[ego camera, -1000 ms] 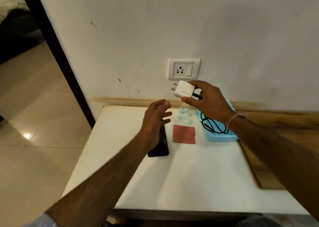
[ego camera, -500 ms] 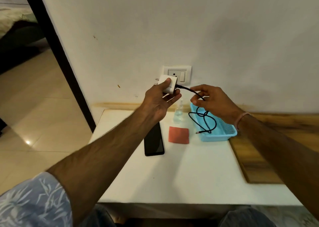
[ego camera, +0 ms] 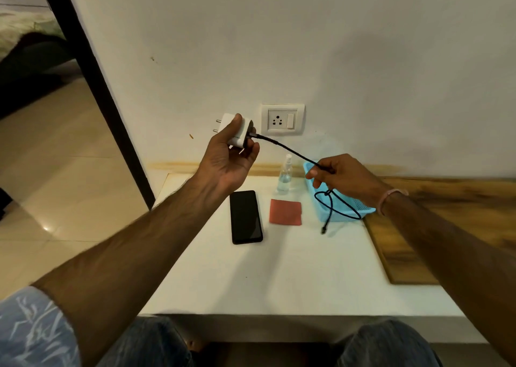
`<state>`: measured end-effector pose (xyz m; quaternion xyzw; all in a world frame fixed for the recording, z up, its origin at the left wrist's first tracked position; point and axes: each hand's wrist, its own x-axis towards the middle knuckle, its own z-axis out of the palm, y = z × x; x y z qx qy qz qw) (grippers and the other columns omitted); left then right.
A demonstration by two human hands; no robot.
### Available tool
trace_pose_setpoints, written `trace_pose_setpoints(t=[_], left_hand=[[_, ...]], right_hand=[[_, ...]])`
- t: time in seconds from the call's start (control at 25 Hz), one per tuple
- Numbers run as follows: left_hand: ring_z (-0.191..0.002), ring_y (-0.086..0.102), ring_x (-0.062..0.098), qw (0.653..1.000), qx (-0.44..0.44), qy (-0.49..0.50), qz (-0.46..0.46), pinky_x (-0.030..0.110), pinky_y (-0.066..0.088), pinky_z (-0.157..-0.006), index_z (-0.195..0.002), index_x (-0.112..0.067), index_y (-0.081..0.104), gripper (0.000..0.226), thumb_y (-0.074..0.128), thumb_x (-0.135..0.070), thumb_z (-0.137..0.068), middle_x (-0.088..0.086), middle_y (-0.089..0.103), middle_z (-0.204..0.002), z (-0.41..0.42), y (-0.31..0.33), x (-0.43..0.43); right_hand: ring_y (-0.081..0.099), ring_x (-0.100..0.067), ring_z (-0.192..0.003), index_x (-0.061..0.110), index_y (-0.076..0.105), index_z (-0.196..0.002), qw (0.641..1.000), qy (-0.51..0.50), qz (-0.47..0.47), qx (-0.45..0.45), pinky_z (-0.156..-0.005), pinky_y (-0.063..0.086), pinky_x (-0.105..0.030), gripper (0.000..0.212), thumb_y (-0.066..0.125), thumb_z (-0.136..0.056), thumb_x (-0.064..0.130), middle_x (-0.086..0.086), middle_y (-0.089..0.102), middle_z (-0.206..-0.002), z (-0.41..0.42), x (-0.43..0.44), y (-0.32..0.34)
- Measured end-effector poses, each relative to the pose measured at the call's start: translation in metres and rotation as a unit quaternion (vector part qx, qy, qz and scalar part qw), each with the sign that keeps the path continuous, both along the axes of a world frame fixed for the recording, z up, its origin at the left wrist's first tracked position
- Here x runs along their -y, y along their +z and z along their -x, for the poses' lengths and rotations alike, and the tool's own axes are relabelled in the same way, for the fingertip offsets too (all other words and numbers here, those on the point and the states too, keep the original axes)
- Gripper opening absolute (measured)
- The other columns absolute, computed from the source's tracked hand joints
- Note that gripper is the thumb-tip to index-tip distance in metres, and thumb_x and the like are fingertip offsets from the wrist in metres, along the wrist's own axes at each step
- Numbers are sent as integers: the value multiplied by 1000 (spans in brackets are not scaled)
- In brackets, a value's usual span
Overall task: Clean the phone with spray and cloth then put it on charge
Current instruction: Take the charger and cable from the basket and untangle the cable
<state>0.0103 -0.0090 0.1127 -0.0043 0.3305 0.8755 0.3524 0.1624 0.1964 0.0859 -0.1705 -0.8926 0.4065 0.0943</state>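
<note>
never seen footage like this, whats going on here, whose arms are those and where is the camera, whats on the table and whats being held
There is no machine here. The camera is worn on a person's head and looks down, so the two arms are the wearer's own. The left hand holds a white charger plug, its pins pointing away from the wall socket. The right hand pinches the black cable that runs from the plug; its free end dangles over the table. On the white table lie a dark phone, a red cloth, a small clear spray bottle and a blue basket.
</note>
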Motion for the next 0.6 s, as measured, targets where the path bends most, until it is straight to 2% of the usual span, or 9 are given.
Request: trace_pose_setpoints(t=[0.04,0.12,0.24,0.32,0.4,0.52,0.6], left_hand=[[-59,57,14,1000,4,-7,-14,27,55,-61,-79,-6,75,20,77,-23,-87,11,69,-82,-1,1,0],[-63,57,14,999,7,-12,-36,27,54,-61,-90,-8,71,21,78,-28,-86,9,68,-82,-2,5,2],[-71,66,21,999,-41,-6,-9,39,60,-75,-90,-13,68,22,80,-31,-83,6,68,-77,-2,7,2],[-84,71,30,996,-88,-21,12,51,59,-86,-94,-13,67,20,77,-28,-85,9,68,-78,-6,4,0],[-97,72,38,988,-137,-63,32,54,58,-89,-106,-9,63,24,73,-22,-90,14,70,-90,-12,-1,-5],[-97,73,37,948,-233,-169,139,42,61,-79,-121,-5,59,37,71,-23,-91,19,72,-113,-21,-9,-13],[-91,74,33,905,-284,-230,220,36,60,-73,-121,-6,63,40,74,-27,-89,18,72,-115,-27,-14,-16]], right_hand=[[69,-9,-81,21,73,-85,1000,11,-20,20,-76,54,-29,14,63,-93,21,5,75,-81,1,-1,-8],[69,-10,-85,20,72,-87,995,32,-68,66,-85,55,-35,14,60,-94,17,7,74,-82,-1,-4,-25],[69,-10,-88,15,67,-84,997,30,-39,67,-93,53,-40,20,53,-98,17,7,74,-89,-6,-6,-42],[71,-13,-79,16,67,-88,999,13,-11,29,-85,56,-40,21,49,-100,17,2,74,-82,-4,-2,-43],[68,-12,-67,23,67,-89,1000,10,-3,-4,-71,57,-32,22,48,-101,20,1,73,-75,1,4,-37],[63,-6,-58,28,65,-91,999,28,-39,-11,-58,50,-18,18,49,-100,24,6,73,-74,10,14,-24],[65,-4,-60,30,60,-92,998,27,-57,-13,-56,51,-13,12,53,-98,23,10,72,-72,15,19,-18]])
